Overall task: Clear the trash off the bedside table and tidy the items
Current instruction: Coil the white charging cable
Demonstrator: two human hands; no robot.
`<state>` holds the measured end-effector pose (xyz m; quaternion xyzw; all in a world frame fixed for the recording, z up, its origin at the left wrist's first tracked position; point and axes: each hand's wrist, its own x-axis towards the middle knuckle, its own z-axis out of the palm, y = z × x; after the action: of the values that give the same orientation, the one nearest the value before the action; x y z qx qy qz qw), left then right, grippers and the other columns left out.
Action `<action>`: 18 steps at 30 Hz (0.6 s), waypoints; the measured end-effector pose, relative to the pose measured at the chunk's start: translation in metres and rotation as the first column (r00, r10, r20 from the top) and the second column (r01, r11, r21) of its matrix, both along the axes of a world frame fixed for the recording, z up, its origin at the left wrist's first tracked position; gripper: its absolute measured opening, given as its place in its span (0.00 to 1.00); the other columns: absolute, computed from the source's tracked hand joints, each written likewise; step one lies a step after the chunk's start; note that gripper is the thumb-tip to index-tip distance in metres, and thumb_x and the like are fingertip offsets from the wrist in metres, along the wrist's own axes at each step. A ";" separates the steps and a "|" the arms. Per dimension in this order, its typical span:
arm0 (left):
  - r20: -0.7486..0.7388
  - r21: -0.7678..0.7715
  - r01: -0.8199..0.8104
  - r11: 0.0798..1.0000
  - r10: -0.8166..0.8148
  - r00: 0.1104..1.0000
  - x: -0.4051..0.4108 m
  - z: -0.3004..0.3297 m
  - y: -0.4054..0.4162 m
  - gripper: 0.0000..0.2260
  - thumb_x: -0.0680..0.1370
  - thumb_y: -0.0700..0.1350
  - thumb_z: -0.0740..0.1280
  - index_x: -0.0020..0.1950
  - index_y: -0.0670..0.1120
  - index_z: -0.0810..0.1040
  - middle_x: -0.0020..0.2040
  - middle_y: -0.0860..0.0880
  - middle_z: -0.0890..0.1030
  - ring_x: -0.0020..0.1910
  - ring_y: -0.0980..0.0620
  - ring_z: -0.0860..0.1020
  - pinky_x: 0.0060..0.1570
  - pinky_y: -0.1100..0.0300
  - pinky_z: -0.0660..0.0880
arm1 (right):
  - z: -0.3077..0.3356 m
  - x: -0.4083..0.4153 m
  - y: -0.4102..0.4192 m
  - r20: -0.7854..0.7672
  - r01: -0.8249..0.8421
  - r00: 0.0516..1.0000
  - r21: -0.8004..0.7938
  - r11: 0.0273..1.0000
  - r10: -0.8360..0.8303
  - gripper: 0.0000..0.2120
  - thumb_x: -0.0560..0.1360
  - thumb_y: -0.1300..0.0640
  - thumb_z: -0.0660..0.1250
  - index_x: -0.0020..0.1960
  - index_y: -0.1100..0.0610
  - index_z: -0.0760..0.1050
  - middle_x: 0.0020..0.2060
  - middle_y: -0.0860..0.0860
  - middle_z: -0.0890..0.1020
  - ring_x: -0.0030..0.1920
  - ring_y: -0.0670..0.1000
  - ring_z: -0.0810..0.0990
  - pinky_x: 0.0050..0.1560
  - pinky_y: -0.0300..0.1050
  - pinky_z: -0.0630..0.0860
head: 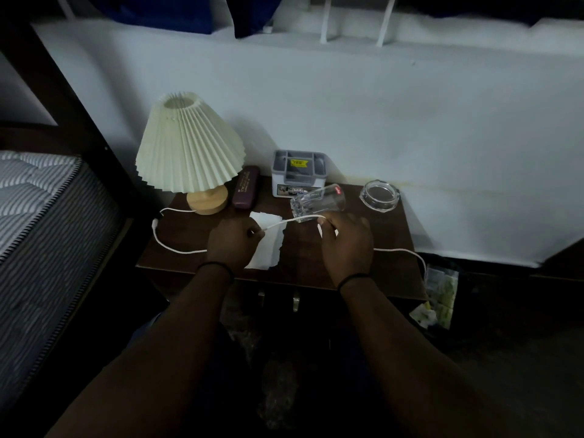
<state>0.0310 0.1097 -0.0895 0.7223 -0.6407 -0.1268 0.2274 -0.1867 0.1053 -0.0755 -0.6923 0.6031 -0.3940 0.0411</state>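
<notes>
Fingers of both hands pinch the white cord: left hand near its plug end, right hand further along. Cord runs taut between them, parallel to the table's front edge, over torn paper at front centre. Glass lies tipped just behind the right hand. Both forearms reach in from the front, palms down.

Bedroom: mattress, bedside table, pleated lamp.
</notes>
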 end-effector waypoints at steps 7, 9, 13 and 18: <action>-0.084 -0.067 -0.033 0.997 0.027 0.996 0.012 0.006 0.019 0.10 0.78 0.49 0.67 0.42 0.45 0.80 0.42 0.45 0.83 0.44 0.44 0.80 0.42 0.53 0.73 | 0.012 -0.012 0.009 0.170 0.209 0.964 -0.004 0.978 -0.205 0.07 0.77 0.59 0.65 0.51 0.56 0.82 0.46 0.53 0.85 0.48 0.59 0.78 0.54 0.52 0.73; -0.104 -0.191 -0.019 0.981 -0.001 0.995 0.007 0.016 0.026 0.08 0.79 0.48 0.67 0.47 0.44 0.83 0.44 0.45 0.83 0.45 0.45 0.80 0.43 0.53 0.73 | 0.017 -0.016 0.011 0.150 0.262 0.951 0.067 0.963 -0.270 0.08 0.78 0.56 0.64 0.52 0.55 0.81 0.47 0.54 0.84 0.51 0.61 0.78 0.56 0.52 0.72; -0.098 -0.434 0.022 0.901 -0.071 0.993 -0.013 0.044 0.037 0.06 0.79 0.46 0.69 0.51 0.47 0.83 0.44 0.48 0.80 0.44 0.49 0.79 0.38 0.59 0.68 | 0.036 -0.011 0.024 0.027 0.301 0.953 0.049 0.952 -0.302 0.16 0.76 0.52 0.67 0.62 0.51 0.78 0.61 0.52 0.80 0.64 0.59 0.74 0.66 0.53 0.64; -0.077 -0.545 0.090 0.834 -0.157 0.985 -0.033 0.075 0.049 0.09 0.79 0.49 0.67 0.53 0.48 0.84 0.45 0.48 0.82 0.45 0.48 0.81 0.41 0.57 0.75 | 0.066 -0.004 0.045 -0.131 -0.031 0.991 -0.169 0.985 0.009 0.22 0.78 0.50 0.67 0.71 0.48 0.72 0.69 0.46 0.75 0.70 0.51 0.71 0.71 0.53 0.64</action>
<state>-0.0019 0.1582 -0.0144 0.5774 -0.6811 0.0014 0.4502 -0.1902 0.1504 -0.0092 -0.7235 0.5615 -0.3979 -0.0534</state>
